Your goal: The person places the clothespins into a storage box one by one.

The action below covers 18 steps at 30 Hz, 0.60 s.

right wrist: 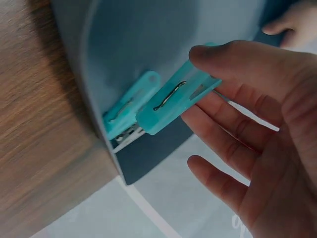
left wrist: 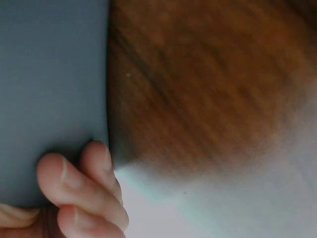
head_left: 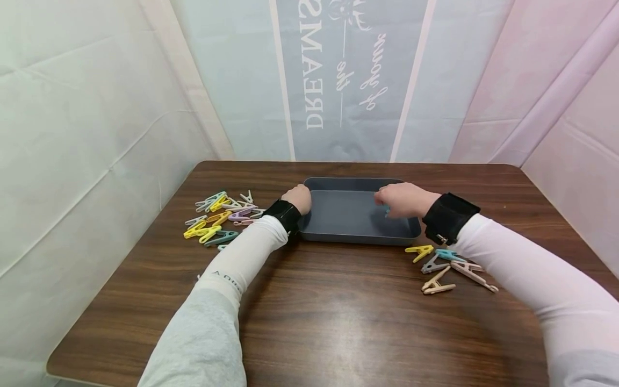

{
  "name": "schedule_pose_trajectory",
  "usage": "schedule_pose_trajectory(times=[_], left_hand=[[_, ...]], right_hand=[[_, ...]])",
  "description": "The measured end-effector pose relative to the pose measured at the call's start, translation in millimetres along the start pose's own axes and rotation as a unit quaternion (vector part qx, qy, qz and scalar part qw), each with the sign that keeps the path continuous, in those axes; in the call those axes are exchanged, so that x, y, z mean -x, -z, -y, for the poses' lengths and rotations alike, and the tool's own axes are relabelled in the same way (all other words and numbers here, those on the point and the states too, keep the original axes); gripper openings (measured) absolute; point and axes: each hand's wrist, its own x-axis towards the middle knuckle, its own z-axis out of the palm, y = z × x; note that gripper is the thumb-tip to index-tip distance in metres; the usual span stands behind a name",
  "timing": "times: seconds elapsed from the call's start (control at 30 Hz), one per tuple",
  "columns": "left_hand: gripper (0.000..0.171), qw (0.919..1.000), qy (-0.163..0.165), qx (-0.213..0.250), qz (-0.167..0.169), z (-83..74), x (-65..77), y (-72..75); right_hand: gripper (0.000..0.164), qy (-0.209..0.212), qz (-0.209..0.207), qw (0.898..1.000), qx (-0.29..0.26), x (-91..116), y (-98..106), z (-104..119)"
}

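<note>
My left hand (head_left: 299, 198) grips the left side of a dark grey tray (head_left: 340, 212); in the left wrist view its curled fingers (left wrist: 74, 186) lie at the tray's edge. Over the tray's right part, my right hand (head_left: 403, 200) pinches a teal clothespin (right wrist: 171, 101) between thumb and fingers. Below it, near a tray corner in the right wrist view, lie another teal clothespin (right wrist: 134, 101) and a pale one (right wrist: 130, 138), partly covered. In the head view the right hand hides that corner.
Many clothespins in yellow, teal, purple and white lie in a pile (head_left: 220, 217) left of the tray on the brown wooden table (head_left: 333, 312). Several more, including a yellow clothespin (head_left: 419, 251) and a beige clothespin (head_left: 437, 282), lie by the right forearm. Fabric hangs behind the table.
</note>
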Motion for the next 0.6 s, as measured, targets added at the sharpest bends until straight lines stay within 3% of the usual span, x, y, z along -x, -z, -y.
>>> schedule_pose_trajectory(times=[0.27, 0.6], left_hand=[[0.038, 1.0, -0.005, 0.002, -0.004, -1.6, 7.1, 3.0], [0.039, 1.0, -0.001, 0.001, -0.003, -2.0, 7.1, 2.8]], right_hand=[[0.025, 0.009, 0.026, 1.0, 0.005, -1.1, -4.1, 3.2], [0.023, 0.008, 0.019, 1.0, 0.022, -3.5, -8.9, -4.0]])
